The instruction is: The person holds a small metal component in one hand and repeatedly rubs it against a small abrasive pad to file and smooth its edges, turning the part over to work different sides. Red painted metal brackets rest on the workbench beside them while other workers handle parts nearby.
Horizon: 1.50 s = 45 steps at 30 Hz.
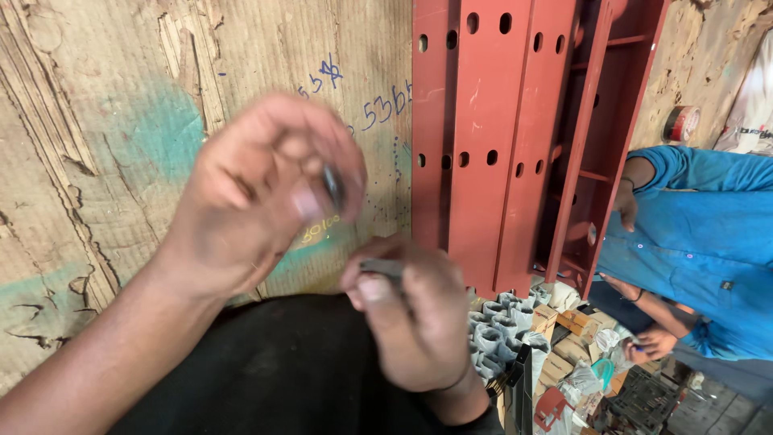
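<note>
Nearest the camera, the person's right hand [419,322] curls around a short grey metal piece [381,266], pinched between thumb and bent fingers, its flat end poking out toward the left hand. A thin dark band circles that wrist. Under both forearms lies a black cloth-covered lap [274,370], which fills the low middle of the view and leaves little room below the hands.

Just above and to the left, the left hand [258,193] is raised and blurred in motion, fingertips closed on a small dark part [332,187] (its shape is too smeared to tell). The two hands sit close, a narrow gap between the dark part and the grey piece.

Behind the left hand stands a worn plywood wall [97,161], its face peeling and splintered, with green paint smears and blue scribbles. Beyond the right hand, red steel channels [499,137] with rows of round holes lean upright against that wall, their straight edges closing off the space ahead.

To the right of the right hand, grey sleeves and small cartons [515,330] crowd the floor. Farther right, a co-worker in a blue shirt [692,234] handles something low.
</note>
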Motion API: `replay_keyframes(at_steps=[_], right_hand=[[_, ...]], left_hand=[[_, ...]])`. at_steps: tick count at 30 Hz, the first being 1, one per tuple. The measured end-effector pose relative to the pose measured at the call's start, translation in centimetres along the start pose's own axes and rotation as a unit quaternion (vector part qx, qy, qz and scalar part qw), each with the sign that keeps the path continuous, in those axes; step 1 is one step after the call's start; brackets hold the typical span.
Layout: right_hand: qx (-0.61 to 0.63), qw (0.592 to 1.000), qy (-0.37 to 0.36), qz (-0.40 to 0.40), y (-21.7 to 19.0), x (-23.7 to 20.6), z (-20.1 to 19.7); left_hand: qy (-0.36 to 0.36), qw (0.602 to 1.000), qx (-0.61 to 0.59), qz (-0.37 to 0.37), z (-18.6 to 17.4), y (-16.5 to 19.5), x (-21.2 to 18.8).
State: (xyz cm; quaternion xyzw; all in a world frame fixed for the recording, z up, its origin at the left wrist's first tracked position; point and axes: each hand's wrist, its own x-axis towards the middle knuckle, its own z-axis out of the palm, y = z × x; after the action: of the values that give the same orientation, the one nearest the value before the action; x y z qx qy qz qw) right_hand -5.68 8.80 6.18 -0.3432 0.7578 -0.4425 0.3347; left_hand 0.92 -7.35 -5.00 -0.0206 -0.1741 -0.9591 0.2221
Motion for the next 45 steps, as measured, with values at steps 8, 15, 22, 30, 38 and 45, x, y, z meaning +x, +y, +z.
replay_keyframes(at_steps=[8, 15, 22, 30, 38, 45], right_hand=[[-0.334, 0.935, 0.005, -0.118, 1.2, 2.8, 4.3], [-0.35, 0.928, -0.01, -0.127, 1.9, 3.0, 5.6], [-0.384, 0.907, -0.04, -0.17, 2.0, 1.9, 6.3], [-0.269, 0.943, -0.111, -0.162, 1.0, 1.2, 4.4], [-0.067, 0.996, 0.052, -0.006, -0.6, 0.2, 2.3], [-0.318, 0.939, 0.084, -0.103, -3.3, 0.8, 1.7]], left_hand=[[0.088, 0.984, -0.145, 0.055, -0.5, 0.7, -0.2], [0.1, 0.982, -0.129, 0.098, -1.1, 0.3, -0.7], [0.104, 0.975, -0.152, 0.123, -1.6, 0.5, -1.0], [0.081, 0.979, -0.147, 0.118, -1.5, 0.7, -0.6], [-0.013, 0.995, -0.051, 0.081, -0.7, 0.6, -0.7], [-0.01, 0.996, 0.076, 0.055, 0.2, 1.1, -0.9]])
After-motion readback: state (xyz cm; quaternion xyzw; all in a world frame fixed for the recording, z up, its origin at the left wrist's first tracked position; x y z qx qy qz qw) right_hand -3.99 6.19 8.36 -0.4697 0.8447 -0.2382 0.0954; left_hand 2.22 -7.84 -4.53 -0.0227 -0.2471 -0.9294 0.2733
